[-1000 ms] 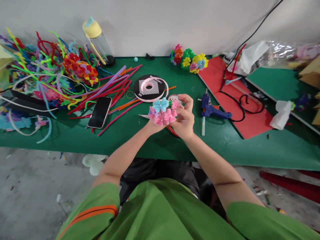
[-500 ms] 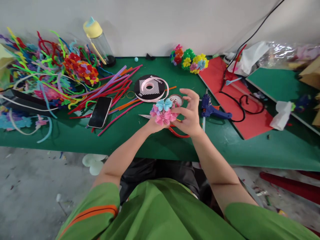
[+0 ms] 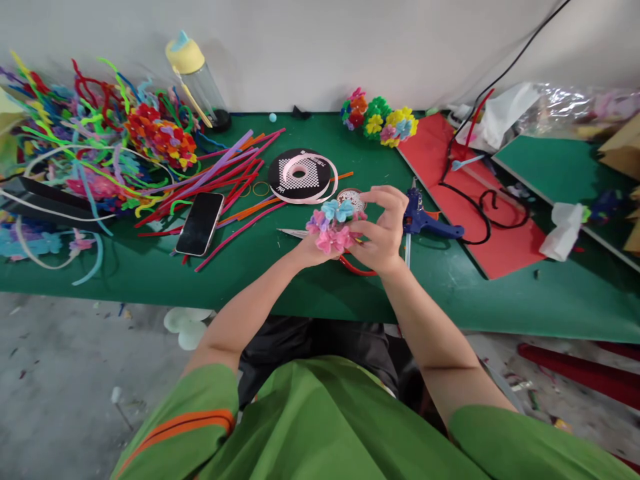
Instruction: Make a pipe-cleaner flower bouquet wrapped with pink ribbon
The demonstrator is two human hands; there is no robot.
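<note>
Pink-and-blue, the flower cluster (image 3: 334, 228) is nearer us than the black reel (image 3: 311, 180). We judge it light, crushable, best held from below. In our left hand (image 3: 311, 253), the fingers grasp it; whether our right hand (image 3: 383, 230) grips, we cannot tell.

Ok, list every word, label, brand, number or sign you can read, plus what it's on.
No text reads clearly.
Reel: white lettering on its black face, too small and blurred to read.
Phone: dark screen, no text visible.
Bottle, glue gun: no lettering I can make out.
</note>
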